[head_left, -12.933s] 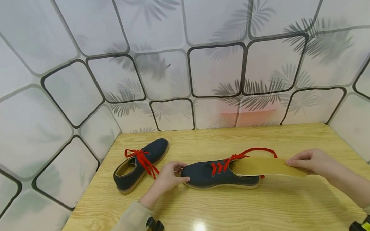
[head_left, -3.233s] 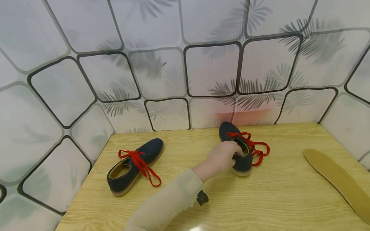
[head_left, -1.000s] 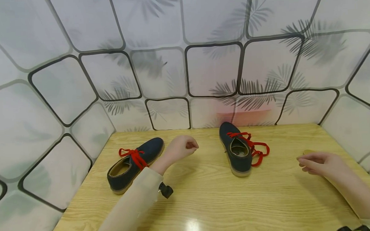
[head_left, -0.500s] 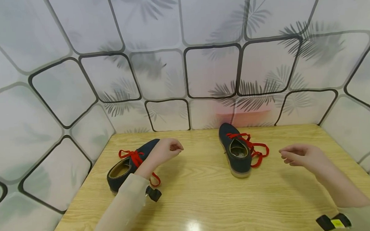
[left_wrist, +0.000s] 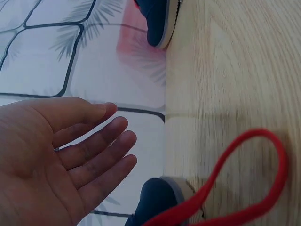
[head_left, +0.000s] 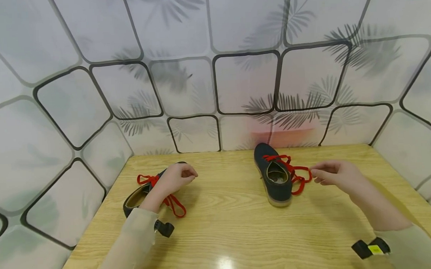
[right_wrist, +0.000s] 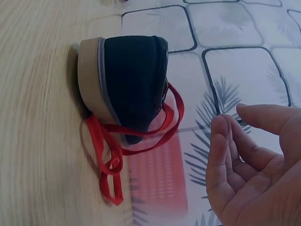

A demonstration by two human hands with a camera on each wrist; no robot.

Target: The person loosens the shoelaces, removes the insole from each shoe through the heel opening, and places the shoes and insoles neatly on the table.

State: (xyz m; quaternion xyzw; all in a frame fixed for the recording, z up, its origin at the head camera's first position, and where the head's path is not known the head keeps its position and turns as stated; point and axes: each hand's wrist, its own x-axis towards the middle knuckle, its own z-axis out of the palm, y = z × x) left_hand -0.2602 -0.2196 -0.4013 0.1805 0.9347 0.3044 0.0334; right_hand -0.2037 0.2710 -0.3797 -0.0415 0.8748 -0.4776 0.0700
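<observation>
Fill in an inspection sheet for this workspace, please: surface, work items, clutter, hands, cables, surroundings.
Surface: wood-grain table, light glare near its front.
Work items: dark-blue left-hand shoe and right-hand shoe, openings up; left-hand laces looped, right-hand laces trailing beside their shoe; tan flat piece, mostly hidden behind the right forearm.
Clutter: nothing seen.
Hands: left hand over the left-hand shoe, right hand near the right-hand laces; both hold nothing.
Cables: nothing seen.
Surroundings: leaf-patterned backdrop with a reddish patch low at the back.
</observation>
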